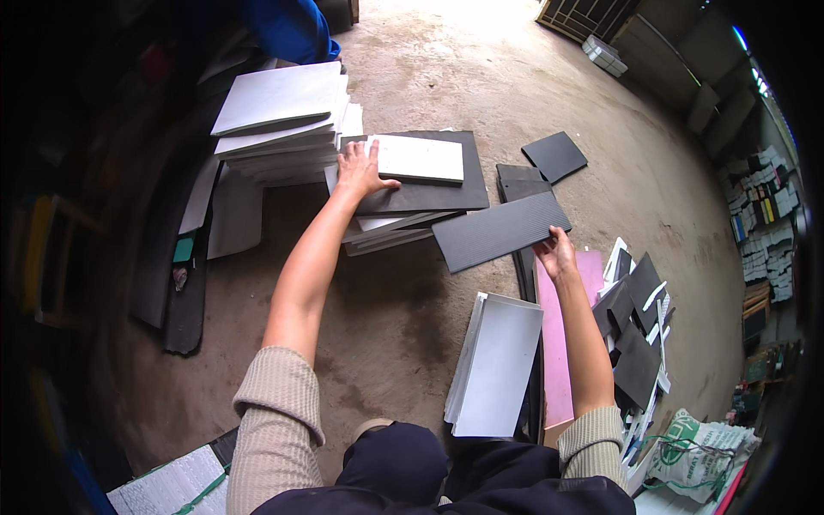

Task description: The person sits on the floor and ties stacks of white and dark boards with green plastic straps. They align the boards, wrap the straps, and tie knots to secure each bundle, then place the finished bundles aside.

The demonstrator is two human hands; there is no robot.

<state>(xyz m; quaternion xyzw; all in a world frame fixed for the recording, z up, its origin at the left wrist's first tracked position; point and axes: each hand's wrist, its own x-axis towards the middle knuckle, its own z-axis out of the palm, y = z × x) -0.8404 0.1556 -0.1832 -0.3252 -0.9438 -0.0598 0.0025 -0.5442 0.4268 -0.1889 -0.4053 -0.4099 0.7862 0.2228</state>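
Note:
My left hand (360,170) rests with spread fingers on the left end of a white rectangular sheet (421,159). That sheet lies on a larger black sheet (412,197), which tops a low stack of white and dark sheets. To the right, my right hand (556,253) grips the right end of a ribbed black sheet (498,232), thumb on its upper face. The ribbed sheet's upper right part overlaps another black sheet (519,178). Farther off, a small black sheet (554,156) lies at an angle on the floor.
A tall stack of white sheets (279,99) stands at the far left, near a person in blue (292,30). White panels (498,365) and a pink board (558,352) are before me. Black and white offcuts (639,343) and a white sack (695,455) lie at the right.

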